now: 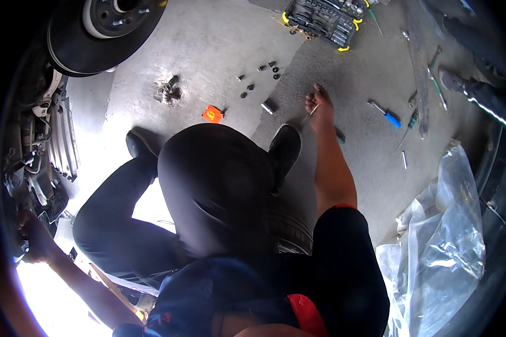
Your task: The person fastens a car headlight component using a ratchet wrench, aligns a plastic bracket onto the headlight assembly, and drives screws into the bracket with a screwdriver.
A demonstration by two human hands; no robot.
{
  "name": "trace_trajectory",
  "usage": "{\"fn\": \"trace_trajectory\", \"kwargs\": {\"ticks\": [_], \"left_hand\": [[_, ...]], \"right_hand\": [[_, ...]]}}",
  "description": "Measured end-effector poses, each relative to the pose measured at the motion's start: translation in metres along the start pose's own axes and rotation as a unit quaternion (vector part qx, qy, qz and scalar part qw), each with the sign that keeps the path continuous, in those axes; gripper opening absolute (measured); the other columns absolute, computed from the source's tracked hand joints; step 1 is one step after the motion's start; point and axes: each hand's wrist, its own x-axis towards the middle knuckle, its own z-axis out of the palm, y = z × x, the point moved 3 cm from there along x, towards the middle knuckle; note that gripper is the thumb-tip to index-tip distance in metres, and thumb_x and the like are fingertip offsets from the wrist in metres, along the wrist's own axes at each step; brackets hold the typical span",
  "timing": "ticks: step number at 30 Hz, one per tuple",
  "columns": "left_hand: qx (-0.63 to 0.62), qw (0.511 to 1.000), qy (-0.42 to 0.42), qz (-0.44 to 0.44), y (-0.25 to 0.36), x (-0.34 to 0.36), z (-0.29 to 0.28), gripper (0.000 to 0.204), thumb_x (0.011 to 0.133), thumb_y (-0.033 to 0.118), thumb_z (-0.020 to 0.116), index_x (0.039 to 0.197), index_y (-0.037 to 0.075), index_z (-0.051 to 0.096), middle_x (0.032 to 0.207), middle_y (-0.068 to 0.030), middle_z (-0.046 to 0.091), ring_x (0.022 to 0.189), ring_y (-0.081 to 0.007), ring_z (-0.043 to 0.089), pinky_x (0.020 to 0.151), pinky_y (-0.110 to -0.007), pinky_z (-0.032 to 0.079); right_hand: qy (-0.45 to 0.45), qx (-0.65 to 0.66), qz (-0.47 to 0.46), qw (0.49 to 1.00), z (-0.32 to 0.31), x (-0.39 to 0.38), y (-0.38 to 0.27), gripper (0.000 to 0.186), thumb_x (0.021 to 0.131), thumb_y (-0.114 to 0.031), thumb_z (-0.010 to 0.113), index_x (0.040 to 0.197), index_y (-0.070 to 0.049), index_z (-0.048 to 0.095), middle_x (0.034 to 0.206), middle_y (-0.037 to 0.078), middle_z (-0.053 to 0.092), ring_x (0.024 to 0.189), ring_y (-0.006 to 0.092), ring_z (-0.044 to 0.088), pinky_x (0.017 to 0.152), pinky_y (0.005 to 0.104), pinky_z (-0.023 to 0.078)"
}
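My right hand [321, 106] is held out over the grey floor with its fingers curled closed. A thin, light-coloured rod [314, 109] sticks out of it; its kind is too small to tell. To its left on the floor lie a shiny metal socket [268, 108] and several small dark fasteners [251, 87]. A small green thing [340, 135] shows partly behind my wrist. At the far left, my left hand [36, 238] reaches in among dark vehicle parts [39, 163]. It is in shadow, and its fingers cannot be made out.
A brake disc [104, 33] hangs at the upper left. An open socket set case [323, 22] lies at the far side. To the right are a blue-handled tool [392, 119], green-handled screwdrivers [437, 90], clear plastic sheeting [444, 241] and another person's shoe [452, 80]. An orange packet [212, 114] lies ahead.
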Motion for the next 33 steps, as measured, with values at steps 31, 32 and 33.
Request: {"fn": "trace_trajectory", "kwargs": {"ticks": [31,32,33], "left_hand": [[0.014,1.000,-0.003,-0.001,0.000,-0.001,0.011,0.054,0.085,0.045,0.068,0.118,0.002,0.064,0.115,-0.0147,0.065,0.097,-0.0271,0.056,0.083,-0.041,0.043],[0.012,1.000,-0.004,-0.001,-0.001,0.000,0.011,0.054,0.085,0.045,0.068,0.118,0.002,0.063,0.116,-0.0147,0.065,0.097,-0.0271,0.056,0.083,-0.041,0.043],[0.013,1.000,-0.005,-0.001,-0.002,0.000,0.012,0.055,0.085,0.045,0.068,0.119,0.002,0.063,0.116,-0.0147,0.065,0.097,-0.0271,0.056,0.083,-0.041,0.043]], "right_hand": [[-0.029,0.114,-0.084,0.990,0.019,-0.004,-0.004,0.038,0.108,-0.023,0.054,0.145,-0.014,0.050,0.110,0.005,0.065,0.076,0.0136,0.054,0.065,0.0312,0.046],[-0.029,0.114,-0.084,0.990,0.016,-0.002,-0.001,0.038,0.108,-0.023,0.054,0.145,-0.014,0.050,0.110,0.005,0.065,0.076,0.0136,0.054,0.065,0.0312,0.046],[-0.017,0.122,-0.068,0.990,0.012,0.000,0.004,0.037,0.108,-0.023,0.053,0.144,-0.016,0.050,0.111,0.005,0.065,0.077,0.0137,0.054,0.065,0.0313,0.045]]}}
